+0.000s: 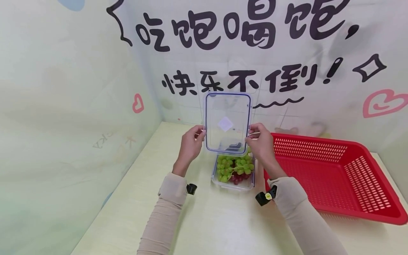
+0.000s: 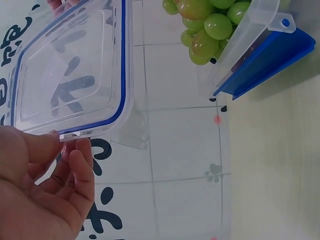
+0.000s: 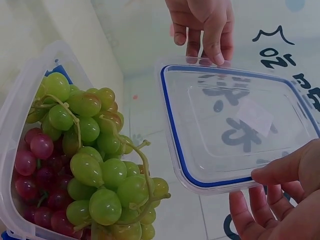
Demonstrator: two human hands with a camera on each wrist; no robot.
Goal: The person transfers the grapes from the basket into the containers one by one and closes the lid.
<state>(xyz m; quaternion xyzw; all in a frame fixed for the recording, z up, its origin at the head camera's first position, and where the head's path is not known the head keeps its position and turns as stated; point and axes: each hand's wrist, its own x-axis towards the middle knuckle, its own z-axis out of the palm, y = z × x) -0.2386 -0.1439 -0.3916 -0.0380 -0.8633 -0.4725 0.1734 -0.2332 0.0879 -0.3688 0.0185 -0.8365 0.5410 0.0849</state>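
A clear plastic lid point(image 1: 227, 140) with a blue seal is held upright between both hands, above the far part of a food container. My left hand point(image 1: 192, 143) pinches its left edge, thumb on one face and fingers behind. On the opposite edge my right hand point(image 1: 262, 142) pinches it the same way. Below stands the clear container point(image 1: 234, 186), filled with green grapes point(image 3: 107, 170) and red grapes point(image 3: 42, 185). The green bunch rises over the rim, its stems showing on top. A blue clip flap point(image 2: 272, 62) hangs outward from the container's side.
A large red plastic basket point(image 1: 322, 187) with slotted walls stands on the table to the right, beside my right forearm. Behind the pale table point(image 1: 220, 226) rises a wall sheet point(image 1: 191, 63) printed with black characters; another printed sheet borders the left.
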